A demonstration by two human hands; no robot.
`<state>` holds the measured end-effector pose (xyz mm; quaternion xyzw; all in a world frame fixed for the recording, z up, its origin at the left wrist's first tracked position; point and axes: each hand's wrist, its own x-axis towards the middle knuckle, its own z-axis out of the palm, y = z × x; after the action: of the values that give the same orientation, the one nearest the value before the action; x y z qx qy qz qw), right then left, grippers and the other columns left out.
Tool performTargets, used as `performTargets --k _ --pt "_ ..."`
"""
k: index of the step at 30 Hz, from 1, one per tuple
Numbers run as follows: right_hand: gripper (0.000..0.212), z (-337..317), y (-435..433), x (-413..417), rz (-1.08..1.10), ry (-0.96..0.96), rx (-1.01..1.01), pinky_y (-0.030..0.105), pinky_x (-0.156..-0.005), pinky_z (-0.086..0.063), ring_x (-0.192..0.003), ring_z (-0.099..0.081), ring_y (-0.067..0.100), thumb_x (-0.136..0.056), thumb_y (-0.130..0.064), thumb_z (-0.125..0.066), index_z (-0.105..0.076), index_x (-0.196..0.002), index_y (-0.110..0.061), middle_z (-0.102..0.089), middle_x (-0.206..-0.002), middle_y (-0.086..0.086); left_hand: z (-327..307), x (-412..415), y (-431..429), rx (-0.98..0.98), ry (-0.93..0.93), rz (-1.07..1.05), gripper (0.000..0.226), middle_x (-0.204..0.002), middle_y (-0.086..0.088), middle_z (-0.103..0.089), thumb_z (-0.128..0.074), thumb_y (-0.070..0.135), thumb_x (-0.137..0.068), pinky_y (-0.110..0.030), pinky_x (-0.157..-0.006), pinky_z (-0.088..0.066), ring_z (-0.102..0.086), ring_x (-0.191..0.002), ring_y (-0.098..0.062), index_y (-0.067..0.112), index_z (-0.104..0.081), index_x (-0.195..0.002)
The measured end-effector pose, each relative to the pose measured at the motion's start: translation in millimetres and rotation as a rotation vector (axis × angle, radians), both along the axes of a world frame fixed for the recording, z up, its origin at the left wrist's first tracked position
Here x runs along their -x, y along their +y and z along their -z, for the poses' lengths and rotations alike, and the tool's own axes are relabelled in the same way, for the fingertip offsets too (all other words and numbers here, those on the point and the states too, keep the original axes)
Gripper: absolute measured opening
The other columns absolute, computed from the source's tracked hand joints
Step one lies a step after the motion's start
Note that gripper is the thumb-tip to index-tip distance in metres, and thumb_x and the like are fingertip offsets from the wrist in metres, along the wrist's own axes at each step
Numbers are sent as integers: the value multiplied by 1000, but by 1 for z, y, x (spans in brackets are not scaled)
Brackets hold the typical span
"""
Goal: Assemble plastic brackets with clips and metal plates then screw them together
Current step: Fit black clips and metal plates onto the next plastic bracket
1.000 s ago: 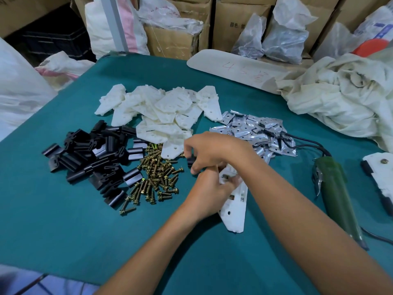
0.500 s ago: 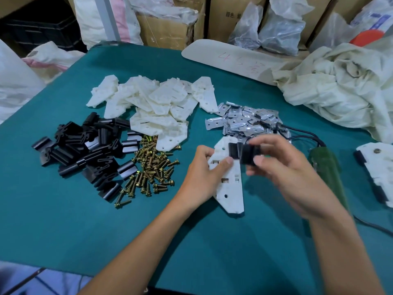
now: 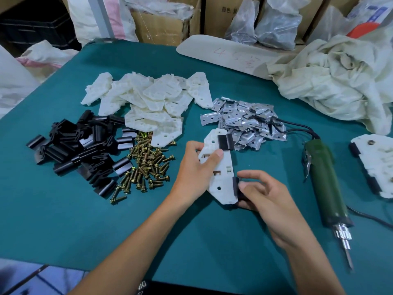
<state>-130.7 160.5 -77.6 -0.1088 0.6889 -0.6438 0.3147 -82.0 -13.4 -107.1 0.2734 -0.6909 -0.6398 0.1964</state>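
A white plastic bracket [image 3: 221,167] lies on the green table, with my left hand [image 3: 196,169] gripping its left edge, thumb on top. One black clip [image 3: 225,141] sits on the bracket's upper right edge. My right hand [image 3: 261,192] pinches a second black clip [image 3: 236,187] against the bracket's lower right edge. Loose parts lie behind: a heap of white brackets [image 3: 153,99], black clips [image 3: 78,143], brass screws [image 3: 146,160] and metal plates [image 3: 244,120].
A green electric screwdriver [image 3: 325,184] lies at the right, its cable running to the metal plates. An assembled bracket [image 3: 376,165] rests at the far right edge. A crumpled white cloth [image 3: 336,81], a white board [image 3: 225,54], bags and cartons stand behind.
My right hand pulled back from the screw pile with black clips. One clip now sits on the bracket's upper edge, and the hand has dropped to the lower right edge with another.
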Motion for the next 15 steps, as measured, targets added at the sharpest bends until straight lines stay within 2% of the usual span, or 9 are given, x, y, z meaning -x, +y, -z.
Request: performTargets --k 2,4,7,10,13,15 --pt "24 2 -2 -2 18 112 -57 30 -72 -61 -74 -76 21 -93 -9 -73 -75 -98 -32 -77 -87 7 3 1 2 38 -9 -28 30 -97 9 -66 -66 52 -89 -33 -77 -55 -67 -88 -10 32 -46 -99" --pt "26 5 -5 -4 -3 240 -152 42 -78 -61 -76 -77 22 -90 -14 -77 -72 -98 -39 -77 -87 3 3 1 3 53 0 -55 28 -89 17 -67 -66 49 -90 -25 -71 -54 -67 -81 -3 33 -45 -98" --pt "25 6 -10 -5 -1 277 -163 50 -82 -61 -76 -77 21 -89 -19 -79 -70 -97 -41 -77 -86 -1 2 0 2 58 18 -73 26 -88 29 -64 -67 45 -91 -17 -67 -51 -65 -79 3 31 -46 -99" --pt "24 7 -8 -3 -13 305 -171 47 -79 -61 -75 -75 18 -89 -22 -79 -69 -95 -43 -76 -85 -3 0 -1 3 72 9 -54 26 -87 31 -62 -66 44 -93 -18 -67 -52 -64 -77 4 30 -45 -99" --pt "14 9 -3 2 -16 364 -219 36 -73 -57 -72 -70 12 -89 -33 -78 -69 -95 -42 -75 -81 -6 -5 -4 6 143 -40 -17 26 -87 17 -61 -65 46 -94 -19 -67 -48 -60 -76 2 31 -44 -99" --pt "8 8 0 9 43 392 -228 34 -75 -56 -73 -68 8 -89 -36 -77 -71 -94 -35 -75 -83 -11 -6 -9 13 226 -97 0 26 -86 14 -60 -64 48 -93 -19 -61 -44 -58 -74 4 33 -42 -98"
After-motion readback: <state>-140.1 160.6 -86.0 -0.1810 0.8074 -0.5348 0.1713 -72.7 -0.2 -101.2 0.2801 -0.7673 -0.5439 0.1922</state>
